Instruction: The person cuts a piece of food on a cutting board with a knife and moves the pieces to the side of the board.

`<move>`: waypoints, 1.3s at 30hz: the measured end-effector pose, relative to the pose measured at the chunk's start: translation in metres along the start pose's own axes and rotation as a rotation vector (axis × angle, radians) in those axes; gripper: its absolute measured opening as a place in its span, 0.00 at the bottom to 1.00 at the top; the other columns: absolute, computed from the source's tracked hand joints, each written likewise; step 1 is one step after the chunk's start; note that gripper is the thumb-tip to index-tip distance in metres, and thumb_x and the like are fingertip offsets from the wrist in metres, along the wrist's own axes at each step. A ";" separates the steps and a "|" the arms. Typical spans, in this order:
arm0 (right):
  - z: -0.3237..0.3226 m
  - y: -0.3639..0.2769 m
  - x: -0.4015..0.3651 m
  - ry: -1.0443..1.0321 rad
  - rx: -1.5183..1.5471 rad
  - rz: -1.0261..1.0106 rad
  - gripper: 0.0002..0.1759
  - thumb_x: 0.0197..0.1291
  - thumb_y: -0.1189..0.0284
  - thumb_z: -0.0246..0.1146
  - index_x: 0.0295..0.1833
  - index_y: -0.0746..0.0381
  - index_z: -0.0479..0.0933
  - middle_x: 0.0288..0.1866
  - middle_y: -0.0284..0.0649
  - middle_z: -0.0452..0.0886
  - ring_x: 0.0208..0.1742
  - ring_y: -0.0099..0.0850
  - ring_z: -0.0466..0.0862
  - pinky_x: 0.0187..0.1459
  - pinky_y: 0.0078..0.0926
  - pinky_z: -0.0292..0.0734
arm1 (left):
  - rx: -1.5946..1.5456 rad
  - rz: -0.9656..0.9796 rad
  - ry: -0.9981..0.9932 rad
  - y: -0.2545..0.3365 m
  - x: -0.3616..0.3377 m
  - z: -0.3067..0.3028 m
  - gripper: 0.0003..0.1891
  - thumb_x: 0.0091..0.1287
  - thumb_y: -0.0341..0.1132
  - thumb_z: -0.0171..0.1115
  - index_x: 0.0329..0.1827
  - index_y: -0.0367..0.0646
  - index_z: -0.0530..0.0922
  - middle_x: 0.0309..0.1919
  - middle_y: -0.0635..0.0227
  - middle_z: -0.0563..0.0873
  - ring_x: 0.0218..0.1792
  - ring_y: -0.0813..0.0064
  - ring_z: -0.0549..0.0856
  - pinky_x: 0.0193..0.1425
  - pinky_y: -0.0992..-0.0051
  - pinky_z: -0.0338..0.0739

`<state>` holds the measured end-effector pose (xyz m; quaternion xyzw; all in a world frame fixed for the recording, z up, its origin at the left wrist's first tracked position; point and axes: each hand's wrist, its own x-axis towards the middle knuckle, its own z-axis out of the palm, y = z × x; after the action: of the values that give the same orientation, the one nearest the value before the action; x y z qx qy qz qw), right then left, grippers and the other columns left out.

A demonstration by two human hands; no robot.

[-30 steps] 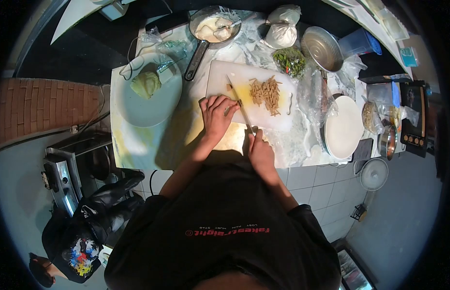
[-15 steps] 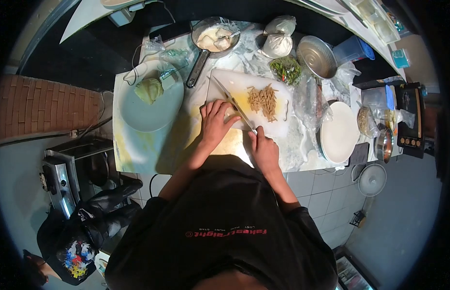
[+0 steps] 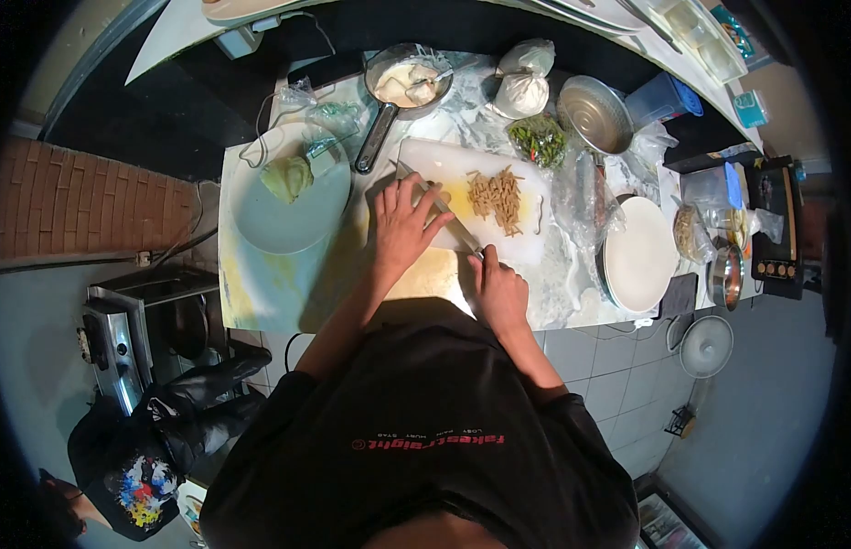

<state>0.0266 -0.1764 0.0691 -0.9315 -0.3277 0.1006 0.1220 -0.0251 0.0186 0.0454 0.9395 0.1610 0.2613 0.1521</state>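
My right hand (image 3: 502, 291) is wrapped round the handle of a knife (image 3: 457, 229), whose long blade slants up and left across a white cutting board (image 3: 526, 240). Fingers spread, my left hand (image 3: 402, 220) lies over the board's left part, its fingertips at the blade. Whether anything sits under that palm is hidden. A pile of brown strips (image 3: 497, 198) rests on the board to the right of the knife, on a yellow-stained area.
A pale blue plate (image 3: 283, 224) with a cabbage piece (image 3: 286, 177) lies left. Behind are a pan (image 3: 378, 137), white bags (image 3: 522, 94), green chilies (image 3: 538, 137) and a metal bowl (image 3: 594, 114). White plates (image 3: 640, 252) stand right. Another person (image 3: 137, 467) is at lower left.
My left hand has shifted slightly up and left, its fingers now over the blade's upper part. The knife has turned a little, and the pale piece seen beside my left thumb no longer shows.
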 end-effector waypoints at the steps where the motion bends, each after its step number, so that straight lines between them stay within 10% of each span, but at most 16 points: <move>1: 0.000 0.001 -0.001 0.003 0.001 0.004 0.18 0.76 0.54 0.54 0.45 0.60 0.71 0.22 0.50 0.83 0.24 0.51 0.85 0.23 0.47 0.79 | -0.001 0.005 0.000 0.000 0.001 -0.001 0.22 0.66 0.50 0.68 0.58 0.51 0.80 0.57 0.63 0.75 0.58 0.58 0.73 0.63 0.57 0.63; 12: 0.008 0.026 -0.013 -0.181 0.450 0.240 0.29 0.79 0.55 0.49 0.62 0.73 0.74 0.29 0.69 0.80 0.38 0.68 0.82 0.38 0.58 0.77 | -0.150 -0.142 -0.024 0.001 -0.020 0.021 0.14 0.61 0.41 0.72 0.48 0.50 0.84 0.53 0.70 0.76 0.57 0.62 0.72 0.61 0.61 0.62; 25: -0.001 0.017 0.019 -0.209 0.534 0.117 0.26 0.78 0.55 0.49 0.56 0.71 0.75 0.34 0.69 0.81 0.43 0.68 0.81 0.44 0.57 0.76 | -0.198 -0.123 -0.052 0.003 -0.019 0.028 0.10 0.61 0.39 0.72 0.44 0.53 0.85 0.51 0.73 0.77 0.57 0.65 0.72 0.60 0.63 0.62; 27: -0.010 0.020 0.018 -0.257 0.520 0.188 0.31 0.79 0.54 0.50 0.62 0.75 0.74 0.33 0.65 0.82 0.41 0.61 0.85 0.44 0.46 0.78 | -0.194 -0.122 -0.050 0.003 -0.018 0.030 0.10 0.60 0.39 0.72 0.44 0.54 0.86 0.51 0.73 0.77 0.57 0.65 0.73 0.60 0.63 0.63; 39: 0.008 0.006 -0.018 -0.221 0.575 0.213 0.27 0.80 0.57 0.45 0.58 0.74 0.73 0.30 0.68 0.81 0.39 0.67 0.82 0.38 0.57 0.76 | -0.206 -0.162 -0.034 0.004 -0.022 0.036 0.09 0.61 0.39 0.72 0.44 0.54 0.87 0.49 0.74 0.78 0.56 0.66 0.73 0.59 0.64 0.63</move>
<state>0.0142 -0.1915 0.0614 -0.8713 -0.1980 0.3019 0.3325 -0.0228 -0.0005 0.0081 0.9070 0.2060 0.2476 0.2712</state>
